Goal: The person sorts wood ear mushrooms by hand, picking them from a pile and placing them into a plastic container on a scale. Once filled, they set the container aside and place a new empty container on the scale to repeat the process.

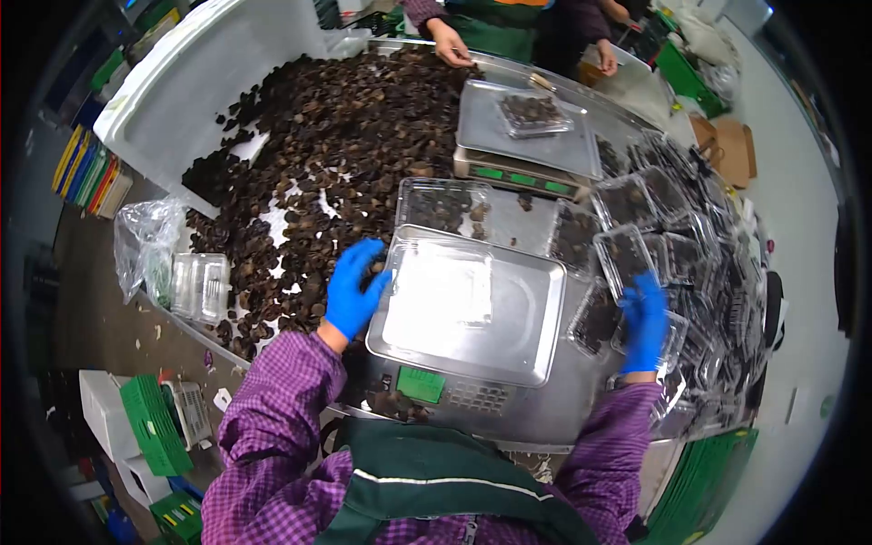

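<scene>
The right grip [645, 318], blue-gloved, has its fingers over the near end of a clear rectangular plastic box of dark brown pieces [623, 254] — whether they pinch it I cannot tell — and the box's long axis runs from there toward eleven o'clock. The left grip [356, 289], also blue-gloved, has thumb and fingers spread at the nine o'clock edge of a silver rectangular metal tray [530, 313] — the nearer hand to that tray, far from the box.
</scene>
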